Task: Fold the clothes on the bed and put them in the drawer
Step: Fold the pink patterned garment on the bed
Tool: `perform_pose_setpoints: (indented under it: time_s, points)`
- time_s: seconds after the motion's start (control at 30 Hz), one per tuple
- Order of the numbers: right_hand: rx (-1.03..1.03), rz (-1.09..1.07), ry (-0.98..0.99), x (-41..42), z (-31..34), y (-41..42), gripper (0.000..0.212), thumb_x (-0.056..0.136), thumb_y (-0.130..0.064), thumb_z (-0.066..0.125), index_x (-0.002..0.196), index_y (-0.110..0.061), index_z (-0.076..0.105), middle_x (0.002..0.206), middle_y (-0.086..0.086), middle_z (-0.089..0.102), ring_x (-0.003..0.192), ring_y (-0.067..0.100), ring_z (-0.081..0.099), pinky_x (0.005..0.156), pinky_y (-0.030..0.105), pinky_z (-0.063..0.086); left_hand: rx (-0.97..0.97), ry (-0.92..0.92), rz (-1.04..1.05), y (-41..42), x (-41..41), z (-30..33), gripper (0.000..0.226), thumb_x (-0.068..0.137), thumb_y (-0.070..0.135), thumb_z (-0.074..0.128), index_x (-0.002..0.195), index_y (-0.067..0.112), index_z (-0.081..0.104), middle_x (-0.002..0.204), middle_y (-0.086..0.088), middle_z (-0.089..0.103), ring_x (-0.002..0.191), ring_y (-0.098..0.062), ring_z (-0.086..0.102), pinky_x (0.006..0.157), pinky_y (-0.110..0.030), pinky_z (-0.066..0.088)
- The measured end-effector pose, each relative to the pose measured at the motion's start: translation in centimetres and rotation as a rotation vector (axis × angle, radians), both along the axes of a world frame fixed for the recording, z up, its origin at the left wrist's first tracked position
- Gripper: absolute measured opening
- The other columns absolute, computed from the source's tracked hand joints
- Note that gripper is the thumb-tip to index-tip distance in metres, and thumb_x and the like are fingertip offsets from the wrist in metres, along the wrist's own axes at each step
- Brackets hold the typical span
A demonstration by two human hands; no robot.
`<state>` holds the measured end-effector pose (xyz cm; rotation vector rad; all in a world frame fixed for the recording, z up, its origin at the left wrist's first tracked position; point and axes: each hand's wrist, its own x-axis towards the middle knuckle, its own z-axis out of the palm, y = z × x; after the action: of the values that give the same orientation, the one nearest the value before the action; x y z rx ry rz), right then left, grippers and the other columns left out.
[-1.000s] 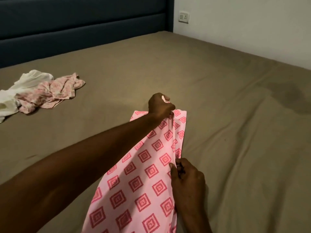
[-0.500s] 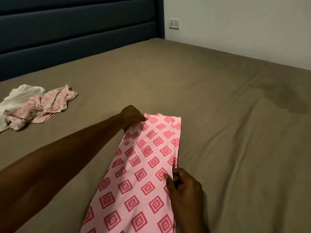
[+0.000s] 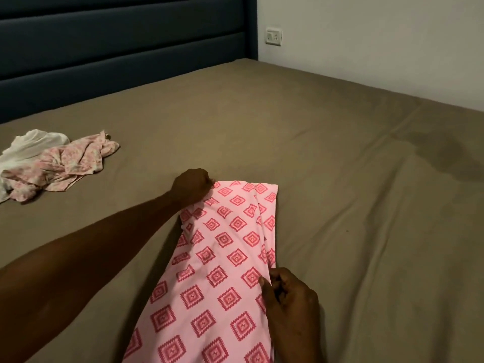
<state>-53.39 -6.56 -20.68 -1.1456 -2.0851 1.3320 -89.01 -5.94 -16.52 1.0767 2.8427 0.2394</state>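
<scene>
Your left hand (image 3: 192, 188) and right hand (image 3: 284, 290) each pinch the pink diamond-print cloth (image 3: 222, 260) on the brown-sheeted bed (image 3: 340, 179); uneven tugs will skew that fold.

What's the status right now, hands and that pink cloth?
Left hand grips pink patterned garment at far corner. Right hand pinches its near right edge. Garment flat on bed. Unfolded clothes pile off left, not in the way.

You have one view, worn on your head: it looks forward and down across the bed (image 3: 327, 166) toward the headboard (image 3: 117, 56), close over your left hand (image 3: 192, 187) and right hand (image 3: 290, 302).
</scene>
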Motion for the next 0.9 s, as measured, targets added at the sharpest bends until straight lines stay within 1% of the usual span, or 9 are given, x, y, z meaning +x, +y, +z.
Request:
perform_pose_setpoints:
  time_s: [0.07, 0.1, 0.17, 0.27, 0.37, 0.5, 0.63, 0.73, 0.9]
  points:
    - [-0.027, 0.004, 0.007, 0.1, 0.2, 0.1, 0.032, 0.082, -0.063, 0.061, 0.094, -0.034, 0.069, 0.084, -0.023, 0.073, 0.075, 0.003, 0.071, 0.076, 0.026, 0.061, -0.005, 0.233, -0.054, -0.2, 0.3, 0.1, 0.048, 0.105, 0.054, 0.041, 0.091, 0.014, 0.062, 0.079, -0.004, 0.062, 0.070, -0.020, 0.056, 0.063, -0.030, 0.038]
    - [-0.046, 0.001, 0.017, 0.0, 0.3, 0.0, 0.037, 0.079, -0.067, 0.059, 0.093, -0.034, 0.069, 0.085, -0.022, 0.074, 0.076, 0.004, 0.071, 0.077, 0.028, 0.062, 0.064, 0.357, -0.097, -0.3, 0.4, 0.1, 0.050, 0.104, 0.057, 0.039, 0.087, 0.015, 0.059, 0.072, -0.002, 0.059, 0.063, -0.019, 0.054, 0.059, -0.028, 0.036]
    - [-0.069, -0.009, 0.043, -0.1, 0.5, -0.1, 0.050, 0.076, -0.078, 0.052, 0.092, -0.035, 0.070, 0.085, -0.021, 0.075, 0.077, 0.004, 0.072, 0.077, 0.029, 0.062, 0.232, 0.445, -0.213, -0.2, 0.9, 0.2, 0.047, 0.101, 0.057, 0.047, 0.083, 0.016, 0.059, 0.067, 0.002, 0.058, 0.057, -0.018, 0.053, 0.055, -0.026, 0.034]
    - [-0.053, -0.013, 0.052, -0.1, 0.3, -0.1, 0.062, 0.071, -0.086, 0.045, 0.092, -0.035, 0.071, 0.083, -0.021, 0.075, 0.076, 0.004, 0.072, 0.075, 0.028, 0.062, 0.251, 0.150, -0.385, 1.8, 2.7, 1.3, 0.030, 0.088, 0.052, 0.065, 0.099, 0.024, 0.068, 0.084, 0.013, 0.063, 0.075, -0.010, 0.060, 0.063, -0.026, 0.039]
    - [-0.053, -0.002, 0.036, -0.1, 0.4, 0.0, 0.054, 0.072, -0.078, 0.049, 0.095, -0.035, 0.071, 0.085, -0.021, 0.075, 0.076, 0.004, 0.072, 0.077, 0.031, 0.062, 0.110, -0.073, -0.392, 4.1, 4.5, 1.7, 0.043, 0.075, 0.047, 0.066, 0.113, 0.027, 0.069, 0.099, 0.015, 0.062, 0.090, -0.008, 0.060, 0.071, -0.026, 0.040]
    - [-0.066, 0.014, 0.033, 0.0, 0.3, 0.0, 0.052, 0.075, -0.076, 0.052, 0.100, -0.035, 0.072, 0.088, -0.020, 0.075, 0.079, 0.005, 0.072, 0.079, 0.030, 0.062, 0.150, -0.076, -0.386, 5.2, 4.5, 1.6, 0.032, 0.076, 0.041, 0.083, 0.105, 0.030, 0.073, 0.094, 0.016, 0.067, 0.087, -0.006, 0.063, 0.064, -0.024, 0.041]
    - [-0.029, 0.028, 0.016, 0.0, -0.1, 0.2, 0.013, 0.090, -0.049, 0.070, 0.098, -0.040, 0.068, 0.086, -0.023, 0.073, 0.079, 0.004, 0.071, 0.080, 0.032, 0.062, 0.137, -0.072, -0.428, 5.1, 4.4, 2.4, 0.030, 0.079, 0.034, 0.085, 0.108, 0.033, 0.077, 0.084, 0.016, 0.070, 0.077, -0.002, 0.063, 0.059, -0.022, 0.041]
    - [-0.053, 0.039, 0.021, 0.1, -0.2, 0.3, 0.011, 0.090, -0.049, 0.070, 0.096, -0.042, 0.066, 0.086, -0.023, 0.073, 0.079, 0.005, 0.071, 0.080, 0.030, 0.062, 0.151, -0.048, -0.431, 5.0, 4.2, 2.5, 0.023, 0.086, 0.034, 0.079, 0.108, 0.027, 0.080, 0.092, 0.008, 0.073, 0.084, -0.009, 0.064, 0.059, -0.022, 0.041]
    - [-0.160, -0.001, 0.147, 0.1, 0.3, 0.0, 0.009, 0.088, -0.039, 0.076, 0.089, -0.045, 0.070, 0.086, -0.022, 0.076, 0.084, 0.005, 0.074, 0.079, 0.031, 0.063, 0.305, -0.138, -0.296, 5.2, 4.4, 3.4, 0.008, 0.087, 0.034, 0.077, 0.093, 0.029, 0.080, 0.080, 0.018, 0.070, 0.064, -0.003, 0.061, 0.057, -0.024, 0.039]
